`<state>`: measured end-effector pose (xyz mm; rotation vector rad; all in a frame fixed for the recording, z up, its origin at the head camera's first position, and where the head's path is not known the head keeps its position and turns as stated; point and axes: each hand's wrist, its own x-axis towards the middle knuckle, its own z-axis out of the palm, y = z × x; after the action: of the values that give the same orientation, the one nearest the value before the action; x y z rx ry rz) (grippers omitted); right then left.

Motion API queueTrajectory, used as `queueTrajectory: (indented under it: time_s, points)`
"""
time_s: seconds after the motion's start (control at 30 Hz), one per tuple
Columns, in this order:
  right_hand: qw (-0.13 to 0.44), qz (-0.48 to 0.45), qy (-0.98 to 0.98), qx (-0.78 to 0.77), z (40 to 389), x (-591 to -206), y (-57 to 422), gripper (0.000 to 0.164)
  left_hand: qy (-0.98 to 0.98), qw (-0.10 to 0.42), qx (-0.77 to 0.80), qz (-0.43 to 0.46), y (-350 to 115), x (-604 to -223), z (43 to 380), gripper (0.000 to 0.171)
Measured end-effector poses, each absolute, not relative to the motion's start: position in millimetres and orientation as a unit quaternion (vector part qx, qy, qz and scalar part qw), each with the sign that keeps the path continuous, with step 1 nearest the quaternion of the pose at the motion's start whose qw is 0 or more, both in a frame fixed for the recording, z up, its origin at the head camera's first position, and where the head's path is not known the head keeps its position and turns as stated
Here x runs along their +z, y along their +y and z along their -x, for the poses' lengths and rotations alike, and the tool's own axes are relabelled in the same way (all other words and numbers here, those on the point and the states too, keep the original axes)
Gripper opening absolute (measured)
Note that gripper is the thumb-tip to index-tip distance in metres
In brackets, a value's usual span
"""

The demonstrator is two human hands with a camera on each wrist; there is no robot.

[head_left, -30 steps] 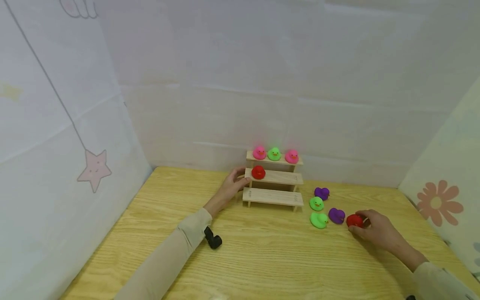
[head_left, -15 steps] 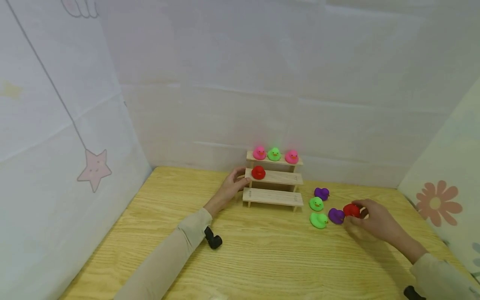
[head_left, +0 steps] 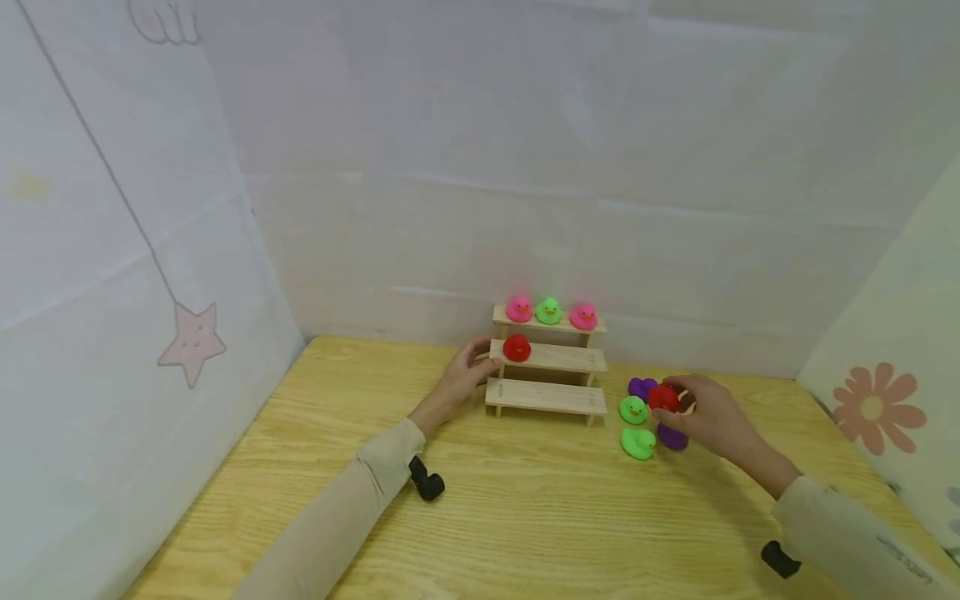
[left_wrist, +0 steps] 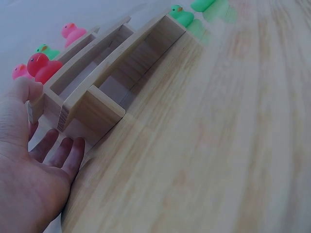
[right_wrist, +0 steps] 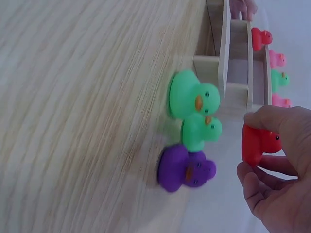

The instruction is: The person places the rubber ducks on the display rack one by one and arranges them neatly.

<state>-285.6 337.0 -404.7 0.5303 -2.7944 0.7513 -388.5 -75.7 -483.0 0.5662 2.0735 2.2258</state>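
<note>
A small three-tier wooden stand (head_left: 546, 396) stands near the back wall. My left hand (head_left: 462, 377) holds its left end, thumb on the middle step and fingers along the side in the left wrist view. Two pink ducks and a green duck (head_left: 548, 311) sit on the top step; one red duck (head_left: 517, 347) is at the left of the middle step. My right hand (head_left: 708, 417) pinches another red duck (right_wrist: 257, 145) between thumb and fingers, above the loose ducks. Below it are two green ducks and two purple ducks, one purple duck (head_left: 672, 437) partly hidden.
Everything rests on a wood-grain table (head_left: 480, 517). A pale cloth wall (head_left: 480, 208) closes the back, with printed cloths at both sides. Loose ducks, including a green duck (head_left: 637, 443), lie just right of the stand.
My right hand has lifted the red duck from the right end of the loose group and carried it left and back over the purple ducks. My left hand stays at the stand.
</note>
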Motion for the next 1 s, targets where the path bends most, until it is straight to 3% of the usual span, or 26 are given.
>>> queueTrajectory:
  time_s: [0.23,0.77,1.0]
  points:
    - [0.128,-0.193,-0.935,0.269,300.7,-405.8,298.6,0.054,0.668,0.024,0.722,-0.182,-78.0,-487.4,392.1,0.06]
    - [0.135,-0.225,-0.917,0.301,334.1,-402.5,224.8,0.052,0.669,0.045,0.72,-0.178,-74.3,-485.6,388.6,0.061]
    - [0.131,-0.243,-0.914,0.297,350.9,-397.5,200.2,0.049,0.672,0.029,0.718,-0.182,-76.5,-480.1,385.4,0.064]
